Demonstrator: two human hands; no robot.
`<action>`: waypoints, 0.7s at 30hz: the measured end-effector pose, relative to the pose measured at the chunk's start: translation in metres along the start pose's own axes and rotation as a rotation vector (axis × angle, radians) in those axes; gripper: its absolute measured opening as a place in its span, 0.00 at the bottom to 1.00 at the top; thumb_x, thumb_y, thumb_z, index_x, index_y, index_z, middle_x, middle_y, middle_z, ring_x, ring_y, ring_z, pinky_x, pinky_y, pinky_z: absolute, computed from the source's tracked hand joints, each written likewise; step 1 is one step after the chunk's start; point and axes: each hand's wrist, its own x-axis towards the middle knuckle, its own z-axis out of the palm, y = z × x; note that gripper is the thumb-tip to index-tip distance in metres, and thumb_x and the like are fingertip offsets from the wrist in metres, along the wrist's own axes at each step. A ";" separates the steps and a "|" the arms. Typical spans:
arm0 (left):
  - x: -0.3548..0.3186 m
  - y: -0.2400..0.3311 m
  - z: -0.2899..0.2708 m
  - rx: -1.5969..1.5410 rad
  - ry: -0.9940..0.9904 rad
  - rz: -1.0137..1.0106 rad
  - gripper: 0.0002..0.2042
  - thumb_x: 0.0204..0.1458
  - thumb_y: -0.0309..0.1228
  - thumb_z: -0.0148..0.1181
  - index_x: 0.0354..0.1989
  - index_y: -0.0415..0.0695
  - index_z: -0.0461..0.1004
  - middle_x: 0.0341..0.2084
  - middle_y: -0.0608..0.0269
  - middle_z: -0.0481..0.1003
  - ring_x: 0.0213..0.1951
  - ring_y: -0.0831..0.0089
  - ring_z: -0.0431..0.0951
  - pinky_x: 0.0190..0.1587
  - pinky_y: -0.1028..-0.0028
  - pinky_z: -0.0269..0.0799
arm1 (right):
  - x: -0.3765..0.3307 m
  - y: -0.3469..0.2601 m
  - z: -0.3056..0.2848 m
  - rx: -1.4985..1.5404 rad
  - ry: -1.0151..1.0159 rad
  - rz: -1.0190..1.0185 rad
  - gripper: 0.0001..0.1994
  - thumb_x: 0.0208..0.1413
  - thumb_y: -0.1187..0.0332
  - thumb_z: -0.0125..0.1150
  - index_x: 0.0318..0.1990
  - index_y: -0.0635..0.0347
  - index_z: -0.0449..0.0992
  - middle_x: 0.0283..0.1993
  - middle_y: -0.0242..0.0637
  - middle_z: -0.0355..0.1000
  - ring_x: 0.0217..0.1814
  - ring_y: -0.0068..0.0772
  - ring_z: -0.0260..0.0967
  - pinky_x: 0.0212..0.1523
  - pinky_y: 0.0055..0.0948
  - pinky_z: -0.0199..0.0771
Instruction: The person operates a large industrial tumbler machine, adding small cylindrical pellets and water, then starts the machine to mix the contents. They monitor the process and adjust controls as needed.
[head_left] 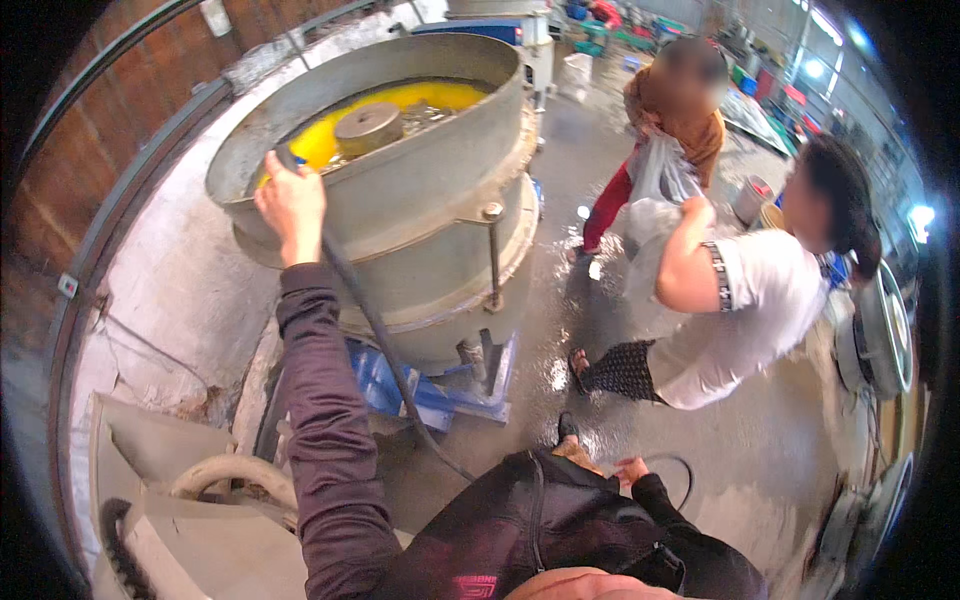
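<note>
My left hand (291, 205) is closed around the end of a black hose (368, 300) at the near left rim of a large round grey metal tub (430, 190). Inside, the tub has a yellow lining (440, 95), a round central hub (368, 128) and small shiny pieces (428, 115), too small to name. From my left hand the hose hangs down past the tub's side and goes out of sight behind my jacket. Low by my body, my right hand (630, 470) has its fingers apart, beside a dark curved length of hose or cable (688, 475).
Two people stand to the right with a pale plastic sack (660, 185) between them. Blue metal framing (430, 395) supports the tub. The concrete floor (540, 330) is wet. A beige machine housing (215, 520) is at lower left; round bins (885, 330) stand at far right.
</note>
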 end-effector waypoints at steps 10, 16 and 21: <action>0.001 0.002 0.003 -0.037 -0.013 0.013 0.28 0.51 0.36 0.57 0.60 0.35 0.63 0.35 0.42 0.79 0.42 0.52 0.79 0.54 0.58 0.64 | 0.010 0.024 -0.006 -0.373 -0.024 0.005 0.16 0.60 0.70 0.48 0.54 0.58 0.71 0.40 0.56 0.76 0.31 0.51 0.75 0.28 0.49 0.73; 0.000 -0.001 0.002 0.000 0.009 0.031 0.27 0.51 0.36 0.56 0.58 0.35 0.64 0.33 0.41 0.79 0.42 0.51 0.79 0.52 0.57 0.65 | 0.017 0.014 -0.008 -0.120 -0.226 0.069 0.24 0.63 0.63 0.38 0.65 0.58 0.56 0.59 0.70 0.61 0.51 0.75 0.66 0.41 0.64 0.66; 0.000 -0.004 0.005 -0.030 0.014 0.038 0.28 0.50 0.35 0.55 0.59 0.35 0.63 0.31 0.41 0.79 0.39 0.51 0.79 0.53 0.57 0.63 | 0.020 0.011 0.006 -0.287 -0.138 -0.071 0.20 0.61 0.70 0.42 0.61 0.59 0.63 0.47 0.62 0.71 0.39 0.63 0.73 0.33 0.55 0.73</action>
